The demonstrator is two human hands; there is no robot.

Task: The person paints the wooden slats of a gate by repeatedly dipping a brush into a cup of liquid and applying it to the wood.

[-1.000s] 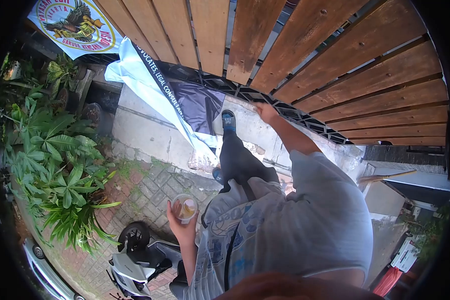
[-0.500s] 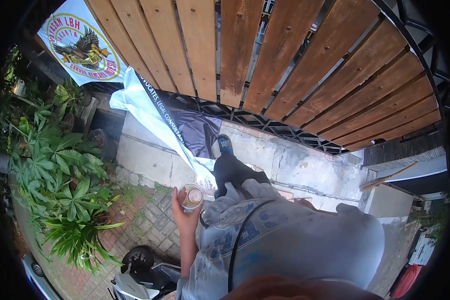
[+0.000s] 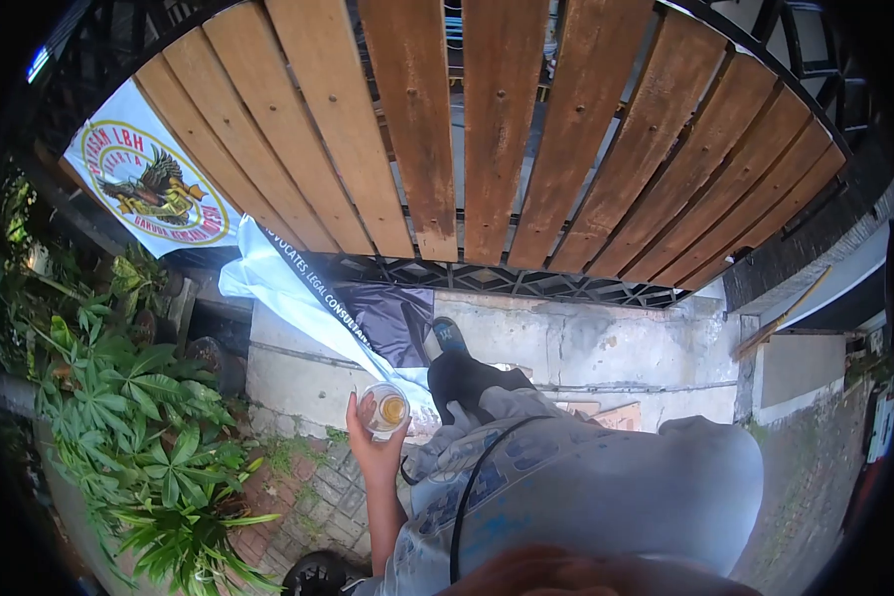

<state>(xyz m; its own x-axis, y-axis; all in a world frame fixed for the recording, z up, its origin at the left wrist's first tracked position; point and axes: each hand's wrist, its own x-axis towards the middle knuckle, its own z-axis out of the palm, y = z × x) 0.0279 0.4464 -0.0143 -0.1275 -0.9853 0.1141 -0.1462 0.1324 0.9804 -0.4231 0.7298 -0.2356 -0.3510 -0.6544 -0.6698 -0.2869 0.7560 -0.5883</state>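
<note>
My left hand [image 3: 370, 453] is wrapped around a clear plastic cup [image 3: 386, 406], held out to the left of my body. Some brownish-yellow liquid shows at the bottom of the cup, seen from above through its round rim. Just beyond it lies the crumpled lower end of a white and black banner [image 3: 313, 298] with printed lettering. My right hand is not in view. One dark shoe [image 3: 445, 340] stands forward on the pale concrete.
A gate of brown wooden slats [image 3: 507, 149] on a black metal frame spans the front. Leafy plants [image 3: 159, 437] crowd the left side. A broom [image 3: 780, 316] leans at the right. Part of a wheel [image 3: 318, 574] shows at the bottom, near brick paving [image 3: 308, 502].
My view has turned and shifted forward, so the gate sits lower and most of the scooter has left the frame. The cup stays in my left hand, with its liquid showing differently.
</note>
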